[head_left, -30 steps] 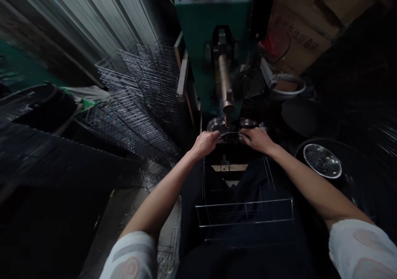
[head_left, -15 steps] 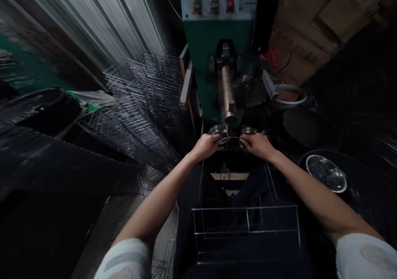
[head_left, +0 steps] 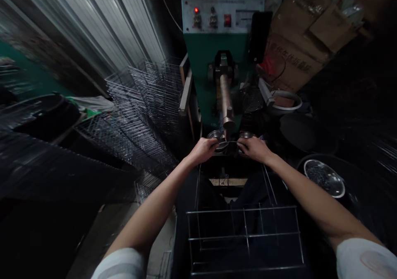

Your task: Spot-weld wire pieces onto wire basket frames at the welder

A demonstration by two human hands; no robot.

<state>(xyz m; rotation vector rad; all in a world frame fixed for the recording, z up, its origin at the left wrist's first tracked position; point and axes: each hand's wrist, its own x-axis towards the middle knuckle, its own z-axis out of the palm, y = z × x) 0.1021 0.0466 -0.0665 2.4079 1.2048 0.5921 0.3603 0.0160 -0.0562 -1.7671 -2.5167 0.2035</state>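
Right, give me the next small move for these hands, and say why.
Probably steady the thin wire by the metal rod: the left hand and right hand seem to pinch it on either side, with its middle close to the rod's lower end. Whether wire and rod touch, I cannot tell.

Wire frame (head_left: 246, 235) — glossy metal, box (head_left: 290, 59) — matt cardboard

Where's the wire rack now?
Head view, bottom centre: wire rack over the lap, between the forearms, left hand and right hand at its far end.

Printed cardboard (head_left: 288, 59) — ribbed grey sheeting (head_left: 127, 22)
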